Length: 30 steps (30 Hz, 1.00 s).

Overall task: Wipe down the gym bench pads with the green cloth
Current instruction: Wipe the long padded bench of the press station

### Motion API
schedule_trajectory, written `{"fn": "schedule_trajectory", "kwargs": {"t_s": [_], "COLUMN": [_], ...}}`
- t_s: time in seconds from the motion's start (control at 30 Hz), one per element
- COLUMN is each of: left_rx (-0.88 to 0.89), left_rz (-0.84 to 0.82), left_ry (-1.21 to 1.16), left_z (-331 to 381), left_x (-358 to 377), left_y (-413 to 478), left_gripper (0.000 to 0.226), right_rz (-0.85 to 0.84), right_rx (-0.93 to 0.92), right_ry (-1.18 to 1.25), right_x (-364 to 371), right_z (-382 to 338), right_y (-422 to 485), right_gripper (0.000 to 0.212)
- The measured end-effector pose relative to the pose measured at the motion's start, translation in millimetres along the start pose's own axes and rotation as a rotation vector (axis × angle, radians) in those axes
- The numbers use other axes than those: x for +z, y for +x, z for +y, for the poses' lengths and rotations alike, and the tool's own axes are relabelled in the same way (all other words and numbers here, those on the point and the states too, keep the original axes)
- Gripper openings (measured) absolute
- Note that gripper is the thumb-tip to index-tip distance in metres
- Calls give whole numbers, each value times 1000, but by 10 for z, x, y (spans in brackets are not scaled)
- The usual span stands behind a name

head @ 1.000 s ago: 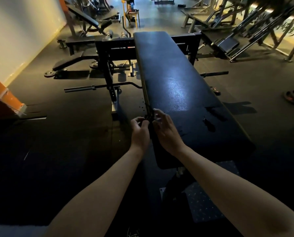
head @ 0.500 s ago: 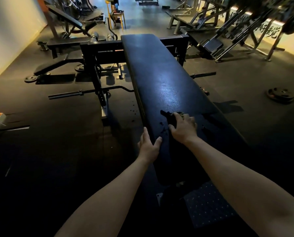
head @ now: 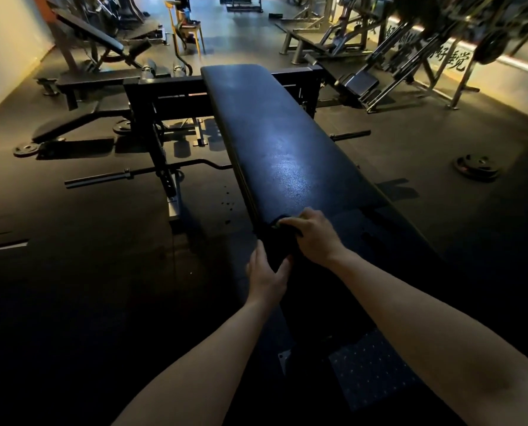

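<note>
Found cloth (head: 280,225) bunched on bench pad (head: 275,142), near end, left edge. Clutched in right hand (head: 313,236), fingers curled. Rested left hand (head: 267,272) loose against pad edge, grasping nothing. Judged cloth soft, light, limp: best held wadded under palm. Judged pad slick, firm.

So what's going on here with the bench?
A person is wiping the bench pad. The right hand, curled over a bunched dark cloth, presses it on the pad near its left edge. The left hand rests on that edge, just nearer the person. The dim light hides the cloth's colour.
</note>
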<state>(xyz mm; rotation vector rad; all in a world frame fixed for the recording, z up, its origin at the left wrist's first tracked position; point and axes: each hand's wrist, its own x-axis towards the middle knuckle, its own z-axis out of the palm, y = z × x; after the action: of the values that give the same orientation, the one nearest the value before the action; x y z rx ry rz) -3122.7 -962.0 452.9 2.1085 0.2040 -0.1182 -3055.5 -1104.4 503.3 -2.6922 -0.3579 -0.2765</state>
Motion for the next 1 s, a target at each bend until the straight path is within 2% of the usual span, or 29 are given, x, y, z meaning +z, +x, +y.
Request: {"fn": "schedule_trajectory", "kwargs": {"t_s": [0.1, 0.2, 0.3, 0.37, 0.4, 0.47, 0.57, 0.6, 0.63, 0.67, 0.73, 0.87, 1.0], "left_rx": [-9, 55, 55, 157, 173, 213, 133, 158, 155, 92, 67, 114, 24], "left_rz": [-7, 4, -9, 61, 53, 15, 122, 106, 52, 14, 1, -13, -18], "left_ry": [-57, -26, 78, 56, -50, -90, -89, 15, 86, 50, 13, 101, 174], "left_z": [18, -44, -48, -48, -82, -78, 8, 24, 25, 46, 75, 232, 373], "left_x": [15, 61, 12, 10, 56, 78, 68, 31, -8, -2, -29, -9, 103], "left_y": [-22, 9, 25, 38, 73, 130, 88, 72, 36, -6, -3, 53, 44], "left_gripper": [88, 88, 78, 32, 23, 39, 17, 21, 42, 60, 78, 71, 68], "right_rz": [4, 21, -69, -179, -212, -187, -124, -131, -147, -163, -168, -128, -63], "right_rx": [265, 445, 298, 129, 77, 42, 37, 38, 41, 44, 59, 207, 379], "right_ry": [-139, -142, -25, 9, 21, 55, 43, 29, 14, -7, -57, -135, -149], "right_x": [-155, -148, 25, 132, 153, 163, 141, 112, 89, 77, 16, -233, -391], "right_z": [244, 73, -333, -591, -686, -719, -547, -494, -451, -418, -318, 228, 661], "right_y": [-72, -95, -59, -71, -98, -137, -129, -99, -58, -21, 29, 38, 29], "right_gripper": [43, 43, 40, 37, 34, 30, 29, 32, 35, 38, 42, 46, 44]}}
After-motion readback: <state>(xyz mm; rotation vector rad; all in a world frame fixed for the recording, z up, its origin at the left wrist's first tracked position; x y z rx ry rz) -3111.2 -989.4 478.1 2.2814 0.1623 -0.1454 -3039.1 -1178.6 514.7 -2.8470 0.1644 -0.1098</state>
